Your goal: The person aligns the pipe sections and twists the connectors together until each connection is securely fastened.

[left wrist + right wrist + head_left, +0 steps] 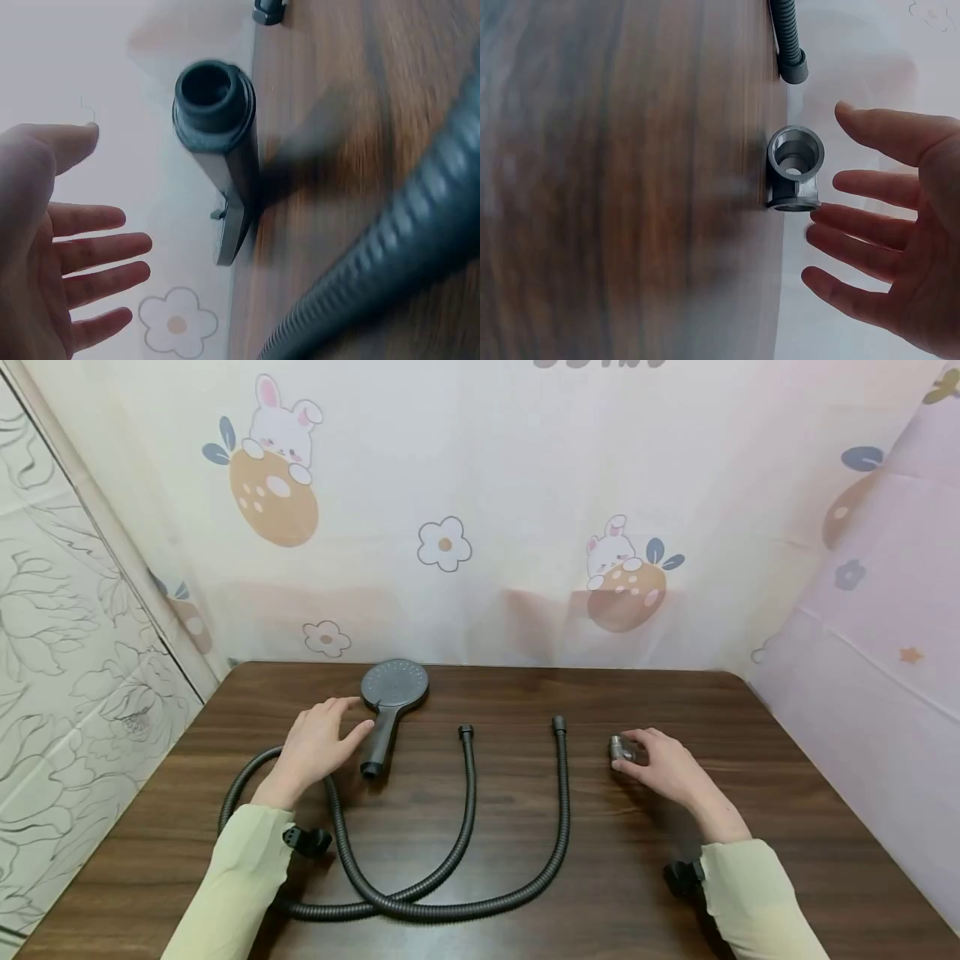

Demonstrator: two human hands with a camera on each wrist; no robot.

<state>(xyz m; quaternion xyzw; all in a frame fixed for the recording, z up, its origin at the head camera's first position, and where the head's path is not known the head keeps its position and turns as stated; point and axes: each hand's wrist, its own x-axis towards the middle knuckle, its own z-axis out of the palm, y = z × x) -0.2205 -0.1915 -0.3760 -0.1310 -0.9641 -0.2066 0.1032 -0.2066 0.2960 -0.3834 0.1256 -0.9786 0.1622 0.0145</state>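
Observation:
A dark grey shower head [395,683] lies on the table with its round face up and its handle toward the near side. Over its left side reaches my left hand [313,743], fingers spread and thumb near the handle. The left wrist view shows the threaded handle end [216,135] beyond the thumb, with nothing in the palm. At the right, a short metal pipe fitting [617,749] with round openings sits on the table. My right hand [663,766] is beside it, fingers extended; the right wrist view shows the fitting [783,191] in front of the loose fingertips.
A black ribbed shower hose [564,793] lies in crossing loops on the dark wooden table [637,893], passing under the left forearm. Its two ends point toward the back, between the hands. Patterned cloth [487,468] hangs behind the table and along both sides.

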